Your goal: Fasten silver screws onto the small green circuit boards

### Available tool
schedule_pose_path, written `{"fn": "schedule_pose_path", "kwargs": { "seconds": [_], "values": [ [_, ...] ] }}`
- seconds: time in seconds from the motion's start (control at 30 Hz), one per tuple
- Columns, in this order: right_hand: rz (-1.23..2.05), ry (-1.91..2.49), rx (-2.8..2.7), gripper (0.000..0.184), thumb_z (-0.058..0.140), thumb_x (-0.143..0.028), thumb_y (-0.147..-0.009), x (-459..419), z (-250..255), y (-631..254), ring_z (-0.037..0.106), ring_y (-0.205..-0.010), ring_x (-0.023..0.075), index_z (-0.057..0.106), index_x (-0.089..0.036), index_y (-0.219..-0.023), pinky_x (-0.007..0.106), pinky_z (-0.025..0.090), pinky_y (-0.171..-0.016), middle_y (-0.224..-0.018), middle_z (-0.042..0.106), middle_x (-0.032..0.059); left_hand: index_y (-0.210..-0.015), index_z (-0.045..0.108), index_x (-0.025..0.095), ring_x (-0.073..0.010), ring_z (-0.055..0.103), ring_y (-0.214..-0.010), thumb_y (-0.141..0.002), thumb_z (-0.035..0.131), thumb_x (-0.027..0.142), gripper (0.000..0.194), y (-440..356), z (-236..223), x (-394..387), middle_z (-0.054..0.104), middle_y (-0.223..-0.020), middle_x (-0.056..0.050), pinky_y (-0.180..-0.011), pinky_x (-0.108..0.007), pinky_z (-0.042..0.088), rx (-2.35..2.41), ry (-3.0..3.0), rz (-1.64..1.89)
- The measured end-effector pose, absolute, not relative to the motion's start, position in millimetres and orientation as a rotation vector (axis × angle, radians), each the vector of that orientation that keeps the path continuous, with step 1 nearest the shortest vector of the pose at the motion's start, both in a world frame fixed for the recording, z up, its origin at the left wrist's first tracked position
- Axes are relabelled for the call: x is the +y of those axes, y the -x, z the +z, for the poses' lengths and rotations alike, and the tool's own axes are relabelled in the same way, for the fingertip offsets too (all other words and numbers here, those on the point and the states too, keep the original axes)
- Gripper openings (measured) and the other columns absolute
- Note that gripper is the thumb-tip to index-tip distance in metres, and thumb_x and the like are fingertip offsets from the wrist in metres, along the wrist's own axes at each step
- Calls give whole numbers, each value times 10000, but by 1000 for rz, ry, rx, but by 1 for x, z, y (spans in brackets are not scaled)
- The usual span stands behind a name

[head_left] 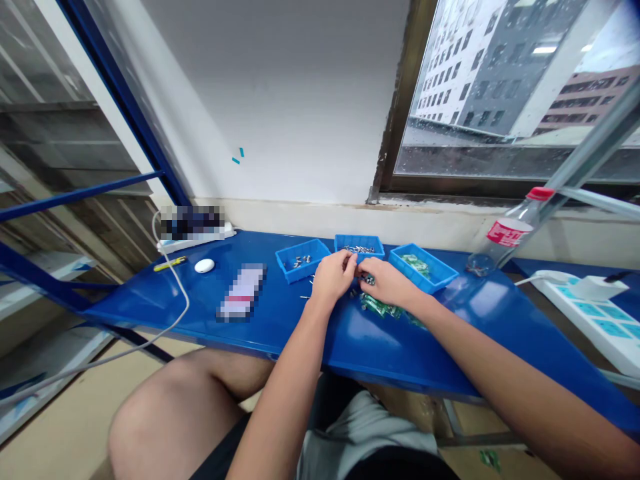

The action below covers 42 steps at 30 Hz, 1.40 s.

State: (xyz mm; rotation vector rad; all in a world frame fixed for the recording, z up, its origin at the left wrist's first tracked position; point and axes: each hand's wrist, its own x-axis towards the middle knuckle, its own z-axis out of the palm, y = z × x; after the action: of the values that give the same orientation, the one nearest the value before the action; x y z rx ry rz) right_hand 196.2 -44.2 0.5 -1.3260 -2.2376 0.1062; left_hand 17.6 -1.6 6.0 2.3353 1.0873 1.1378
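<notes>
My left hand (332, 277) and my right hand (384, 281) meet over the blue table, fingers pinched. Whatever they hold is too small or hidden to name. Under and beside my right hand lies a pile of green, shiny small pieces (383, 309), with small metal parts (369, 280) by its fingers. Just beyond my hands stand three blue bins. The left bin (293, 275) holds a few metal parts, the middle bin (358, 239) many thin metal pieces, and the right bin (443, 279) green pieces. Thin metal pieces lie close to my left wrist.
A blurred phone-like object (243, 293), a white round object (205, 266) and a yellow-handled tool (170, 264) lie left, near a white cable (186, 293). A plastic bottle (510, 233) stands at the right rear. Beyond the right edge is a power strip (590, 313).
</notes>
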Motion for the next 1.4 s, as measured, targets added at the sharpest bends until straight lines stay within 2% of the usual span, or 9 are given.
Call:
{"fn": "schedule_pose_path", "kwargs": {
  "seconds": [0.13, 0.27, 0.4, 0.5, 0.7, 0.9, 1.03, 1.23, 1.4],
  "values": [
    [169, 1264, -2004, 158, 595, -137, -800, -44, 6, -195, 645, -808, 204, 656, -201, -932, 345, 527, -781, -921, 712, 51, -936, 729, 209, -221, 707, -817, -1030, 500, 345, 282, -18, 3, 1, 777, -909, -74, -782, -304, 499, 1033, -2271, 1162],
    [280, 1324, -1776, 156, 630, -217, -819, -47, 15, -198, 627, -672, 168, 654, -201, -972, 314, 545, -667, -863, 718, 37, -1037, 757, 204, -207, 720, -792, -1010, 535, 347, 266, -20, 6, -2, 789, -894, -62, -779, -287, 532, 959, -2123, 1126],
    [404, 1242, -1697, 179, 667, -254, -828, -56, 16, -198, 699, -765, 191, 632, -203, -996, 333, 605, -736, -928, 730, 59, -1110, 774, 181, -181, 722, -743, -989, 555, 366, 310, -21, 11, -7, 801, -932, -59, -718, -263, 558, 807, -1933, 1026],
    [358, 1204, -1686, 137, 664, -254, -844, -61, 12, -197, 721, -807, 203, 640, -210, -971, 363, 624, -795, -979, 719, 66, -1095, 790, 153, -179, 729, -748, -954, 604, 342, 300, -21, 11, -8, 806, -939, -69, -714, -264, 573, 758, -1847, 952],
    [248, 1209, -1658, 84, 649, -260, -876, -62, 3, -200, 727, -896, 236, 679, -219, -943, 406, 613, -867, -1003, 735, 74, -1146, 773, 117, -207, 765, -792, -883, 740, 337, 344, -22, 5, -3, 809, -1028, -139, -797, -345, 630, 674, -1605, 937],
    [379, 1305, -1596, 167, 660, -331, -897, -65, 3, -201, 744, -822, 223, 704, -216, -1011, 391, 612, -812, -1019, 772, 64, -1013, 797, 148, -249, 787, -871, -839, 794, 293, 226, -22, 3, -2, 817, -938, -115, -847, -378, 633, 779, -1678, 1003],
    [481, 1305, -1536, 237, 705, -414, -881, -65, 3, -201, 737, -821, 225, 697, -208, -996, 370, 616, -768, -965, 766, 69, -964, 802, 179, -236, 783, -889, -839, 766, 223, 137, -22, 2, -2, 816, -939, -78, -852, -353, 626, 817, -1844, 1064],
    [521, 1284, -1543, 218, 726, -364, -837, -60, -4, -203, 705, -843, 207, 654, -202, -965, 350, 607, -763, -938, 733, 69, -1088, 752, 157, -195, 769, -943, -815, 665, 47, 306, -26, -2, -1, 802, -1033, -83, -923, -337, 616, 697, -1884, 1115],
    [422, 1279, -1614, 346, 653, -238, -814, -62, 0, -200, 667, -764, 184, 645, -198, -1158, 318, 583, -703, -882, 697, 40, -1261, 660, 137, -205, 776, -958, -817, 674, 66, 450, -26, 0, -2, 753, -1226, -148, -873, -323, 627, 639, -1722, 1089]
  ]
}}
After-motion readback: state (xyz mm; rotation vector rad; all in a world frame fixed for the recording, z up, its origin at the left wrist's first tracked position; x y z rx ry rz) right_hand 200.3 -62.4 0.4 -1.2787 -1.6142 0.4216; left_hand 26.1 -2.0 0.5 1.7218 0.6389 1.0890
